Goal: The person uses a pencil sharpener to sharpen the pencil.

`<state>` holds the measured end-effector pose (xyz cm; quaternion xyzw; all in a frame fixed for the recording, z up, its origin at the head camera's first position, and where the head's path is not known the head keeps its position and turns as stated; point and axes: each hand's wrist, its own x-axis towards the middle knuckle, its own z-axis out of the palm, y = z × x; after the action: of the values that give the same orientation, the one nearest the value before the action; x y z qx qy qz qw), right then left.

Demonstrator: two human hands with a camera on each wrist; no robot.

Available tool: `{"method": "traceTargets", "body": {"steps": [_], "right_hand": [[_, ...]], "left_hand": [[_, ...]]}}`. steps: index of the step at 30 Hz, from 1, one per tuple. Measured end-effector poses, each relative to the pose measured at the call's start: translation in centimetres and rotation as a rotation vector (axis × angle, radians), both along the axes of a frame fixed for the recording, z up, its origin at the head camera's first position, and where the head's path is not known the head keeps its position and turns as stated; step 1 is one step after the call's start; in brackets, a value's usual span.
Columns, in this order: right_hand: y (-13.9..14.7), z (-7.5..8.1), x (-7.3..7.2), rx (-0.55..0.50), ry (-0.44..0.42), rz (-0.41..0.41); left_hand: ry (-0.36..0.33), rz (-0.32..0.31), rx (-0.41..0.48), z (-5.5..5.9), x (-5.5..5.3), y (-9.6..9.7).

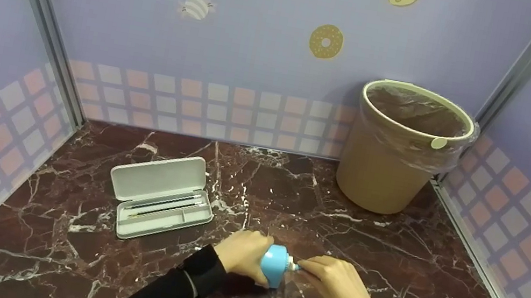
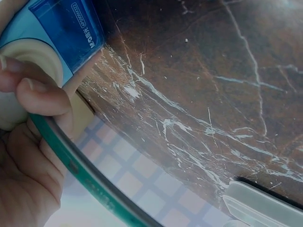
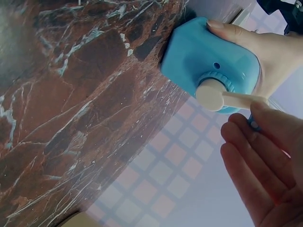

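Note:
A blue pencil sharpener (image 1: 273, 265) with a hand crank lies on its side low over the table. My left hand (image 1: 244, 254) wraps round its body, fingers on one side and thumb on the other. In the left wrist view a green pencil (image 2: 75, 166) runs from the sharpener's pale round front (image 2: 35, 52) past my fingers; its tip is hidden. My right hand (image 1: 339, 287) pinches the end of the cream crank arm (image 3: 234, 99), at its small blue knob (image 3: 254, 123), with thumb and fingers.
An open pale pencil case (image 1: 147, 229) holding several pencils stands to the left on the dark marbled table (image 1: 77, 258). A tan waste bin (image 1: 381, 175) with a clear plastic liner is at the back right. Patterned walls close off the back and sides.

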<state>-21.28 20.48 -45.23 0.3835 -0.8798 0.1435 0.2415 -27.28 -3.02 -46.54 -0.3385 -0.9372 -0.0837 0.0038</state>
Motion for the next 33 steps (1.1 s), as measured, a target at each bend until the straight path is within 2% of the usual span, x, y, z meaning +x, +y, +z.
{"method": "traceTargets", "body": {"steps": [10,18,21,25,33], "right_hand": [[-0.3,0.1,0.2,-0.003,0.009,-0.013],[-0.4,-0.2,0.3,0.002,0.080,-0.031],[-0.4,-0.1,-0.2,-0.015,0.111,-0.049],[-0.5,0.2,-1.2,-0.023,0.155,-0.062],[-0.6,0.2,-1.7,0.001,0.119,-0.093]], "left_hand": [[-0.003,-0.005,-0.003,0.0,0.1,-0.1],[0.000,-0.009,-0.001,0.0,0.2,0.0],[0.023,-0.021,-0.016,0.0,0.4,0.1],[0.015,-0.034,-0.007,0.0,0.4,0.2],[0.049,-0.038,-0.006,-0.2,0.5,0.2]]}}
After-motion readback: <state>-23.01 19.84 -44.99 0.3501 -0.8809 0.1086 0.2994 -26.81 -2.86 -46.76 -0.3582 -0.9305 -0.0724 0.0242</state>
